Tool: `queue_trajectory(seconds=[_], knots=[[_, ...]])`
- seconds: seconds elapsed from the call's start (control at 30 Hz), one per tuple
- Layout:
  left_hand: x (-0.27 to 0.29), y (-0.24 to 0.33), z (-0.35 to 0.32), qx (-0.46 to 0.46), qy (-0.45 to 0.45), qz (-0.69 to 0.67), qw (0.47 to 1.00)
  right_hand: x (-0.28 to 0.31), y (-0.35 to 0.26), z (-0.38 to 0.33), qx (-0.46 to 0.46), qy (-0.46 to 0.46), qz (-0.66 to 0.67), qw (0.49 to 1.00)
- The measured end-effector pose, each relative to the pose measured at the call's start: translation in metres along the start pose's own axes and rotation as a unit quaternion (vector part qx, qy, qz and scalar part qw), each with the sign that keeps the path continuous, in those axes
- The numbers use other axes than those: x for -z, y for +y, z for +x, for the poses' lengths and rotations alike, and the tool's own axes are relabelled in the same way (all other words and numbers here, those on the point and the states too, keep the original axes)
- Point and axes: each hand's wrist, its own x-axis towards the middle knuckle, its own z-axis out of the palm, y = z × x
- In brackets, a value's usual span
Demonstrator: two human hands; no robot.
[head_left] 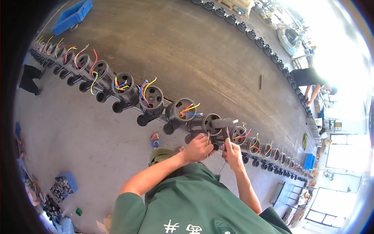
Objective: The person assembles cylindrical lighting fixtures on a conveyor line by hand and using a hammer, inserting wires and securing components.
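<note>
While the left hand [199, 149] appears closed, pinching wires [208, 137], and the right hand [233, 153] grips a grey tool [223, 123]: one dark cylinder [196, 126], just beyond both. Advisable: wires held clear of tool.

Item 1: green short-sleeved shirt [183, 202], worn by the person. Marking: two large white characters [171, 226], set side by side on the cloth near the lower edge of the view; bold strokes, pale against the green.
Item 2: small darker patch [222, 225], same shirt, right of the characters. Marking: a little pale mark at its lower side, partly cut by the view's edge; too small to read.
</note>
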Motion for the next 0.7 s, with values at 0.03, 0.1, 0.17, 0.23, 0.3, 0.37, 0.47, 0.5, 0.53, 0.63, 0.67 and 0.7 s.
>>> queue_trajectory(seconds=[0.03,0.1,0.17,0.23,0.3,0.37,0.47,0.5,0.53,0.63,0.67,0.7], knots=[[0.000,-0.002,0.002,-0.001,0.003,0.000,1.000,-0.002,-0.009,0.000,0.009,0.006,-0.009,1.000],[-0.001,-0.001,0.004,0.009,-0.002,-0.002,1.000,-0.001,-0.021,-0.007,0.006,0.008,-0.004,1.000],[-0.001,0.005,0.003,0.028,-0.023,-0.008,0.999,-0.004,-0.013,-0.007,0.064,0.032,-0.031,0.997],[-0.001,0.006,0.006,0.013,-0.024,-0.037,0.999,-0.009,0.008,0.002,0.138,0.084,-0.124,0.979],[0.004,0.006,0.009,0.012,-0.040,-0.051,0.998,-0.009,0.009,0.005,0.062,0.051,-0.140,0.987],[0.003,0.003,0.000,0.038,-0.073,-0.047,0.995,-0.005,-0.016,-0.003,-0.017,0.024,-0.080,0.996],[-0.004,-0.004,-0.007,0.062,-0.111,-0.015,0.992,-0.003,-0.042,-0.019,-0.012,0.009,0.017,1.000],[-0.006,-0.006,-0.010,0.052,-0.090,-0.031,0.994,-0.004,-0.042,-0.020,0.026,0.010,0.034,0.999],[-0.010,-0.005,-0.012,0.054,-0.094,-0.027,0.994,-0.005,-0.042,-0.023,0.061,0.014,0.050,0.997],[-0.010,0.001,-0.010,0.051,-0.120,-0.003,0.991,-0.018,0.001,-0.003,0.185,0.121,-0.124,0.967],[-0.009,0.002,-0.006,0.046,-0.130,0.010,0.990,-0.022,0.017,0.009,0.199,0.127,-0.218,0.947],[-0.009,0.003,-0.002,0.042,-0.139,0.024,0.989,-0.012,0.029,0.014,0.113,0.084,-0.144,0.980]])
